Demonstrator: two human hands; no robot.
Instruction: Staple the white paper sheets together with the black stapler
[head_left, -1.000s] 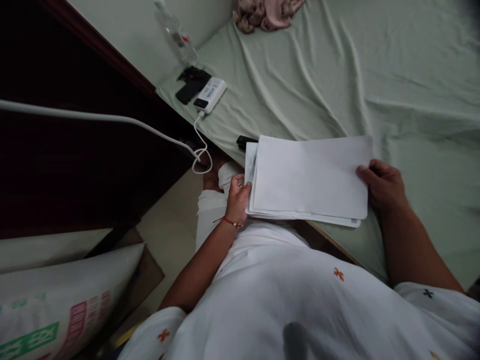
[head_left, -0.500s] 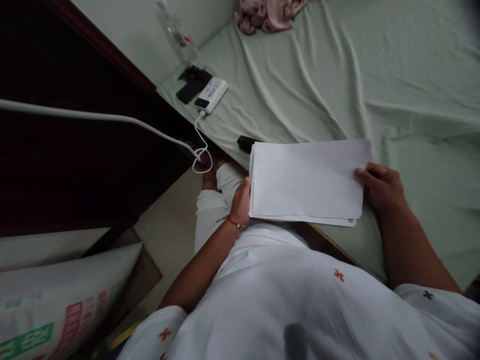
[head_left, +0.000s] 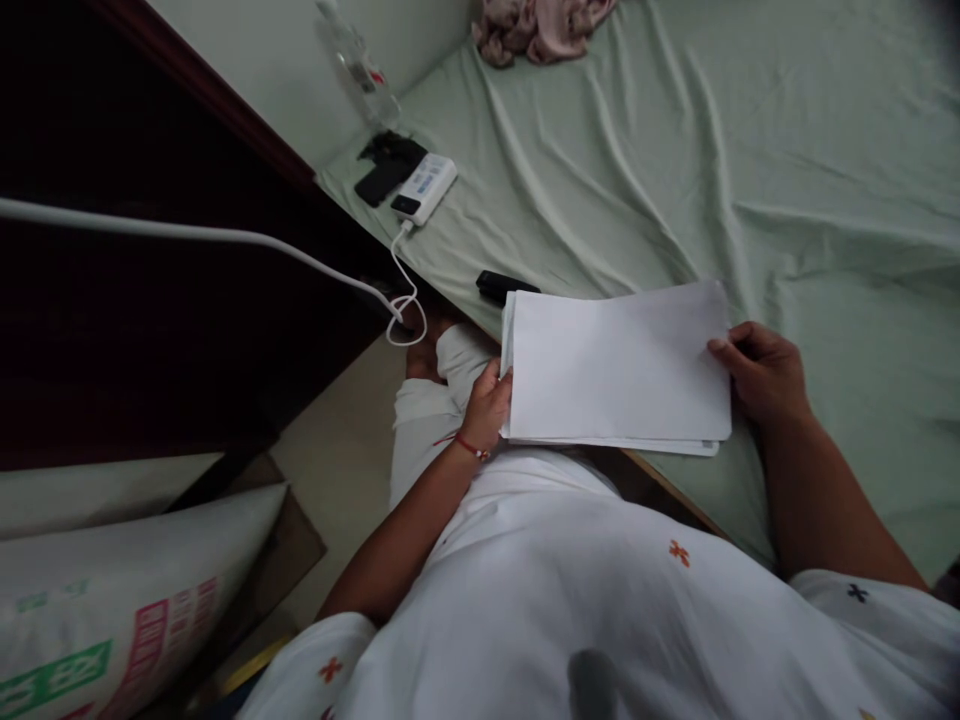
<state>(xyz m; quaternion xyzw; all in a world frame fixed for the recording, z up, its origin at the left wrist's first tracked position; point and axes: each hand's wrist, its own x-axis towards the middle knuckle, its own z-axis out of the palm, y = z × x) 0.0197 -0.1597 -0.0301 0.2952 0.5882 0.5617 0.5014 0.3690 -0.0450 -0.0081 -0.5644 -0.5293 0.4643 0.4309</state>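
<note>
A stack of white paper sheets (head_left: 619, 365) lies over my lap and the bed's edge, its top sheet blank. My left hand (head_left: 489, 402), with a red beaded bracelet at the wrist, grips the stack's left edge, thumb near the top sheet and fingers partly hidden. At the opposite edge my right hand (head_left: 765, 370) pinches the sheets, thumb on top and the other fingers curled beneath. The sheets are slightly uneven at the left side and along the bottom. Just behind the stack's upper left corner is a small black object (head_left: 504, 287).
On the pale green bed sheet (head_left: 825, 150) lie a white power bank (head_left: 424, 188) with a cable (head_left: 225, 237), dark items (head_left: 382, 180), a clear bottle (head_left: 364, 70) and a pinkish cloth (head_left: 536, 30). A printed white sack (head_left: 142, 600) stands lower left, below dark furniture (head_left: 135, 330).
The stack's left edges have drawn closer together, and the black object behind it shows more. My left hand flattened against the edge, then took hold again; my right hand kept its grip.
</note>
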